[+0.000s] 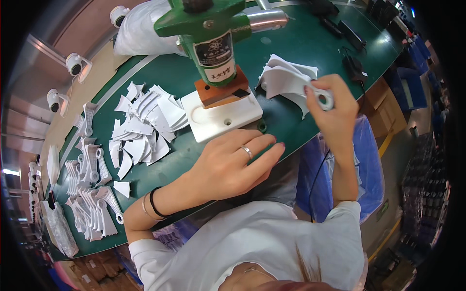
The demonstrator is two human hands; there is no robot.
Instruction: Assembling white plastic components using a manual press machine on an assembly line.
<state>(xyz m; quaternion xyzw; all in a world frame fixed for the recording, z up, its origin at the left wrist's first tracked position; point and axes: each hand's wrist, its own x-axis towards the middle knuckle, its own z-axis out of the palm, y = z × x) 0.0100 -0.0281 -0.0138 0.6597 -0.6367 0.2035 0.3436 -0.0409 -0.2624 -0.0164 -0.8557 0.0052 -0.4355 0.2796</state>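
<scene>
My right hand [335, 104] pinches a white plastic bracket [322, 99] by its ring-shaped end, at the right of the table. The bracket's wide curved part [284, 82] reaches left, close to other thin white pieces that overlap it. My left hand [238, 162] lies in front of the white fixture block [224, 119], its fingers stretched to the right and apart, with nothing visible in them. Above the block stands a green hand press [208, 29], with a brown block [222, 89] under its head. A small dark green ring [262, 127] sits beside the fixture, near my left fingertips.
Loose curved white pieces [145, 123] are heaped left of the press. Farther left stand rows of white brackets [92, 213]. A filled clear plastic bag [150, 29] is behind the press. Below the table's right edge is a blue-lined bin [366, 160]. Black adapters [353, 65] lie far right.
</scene>
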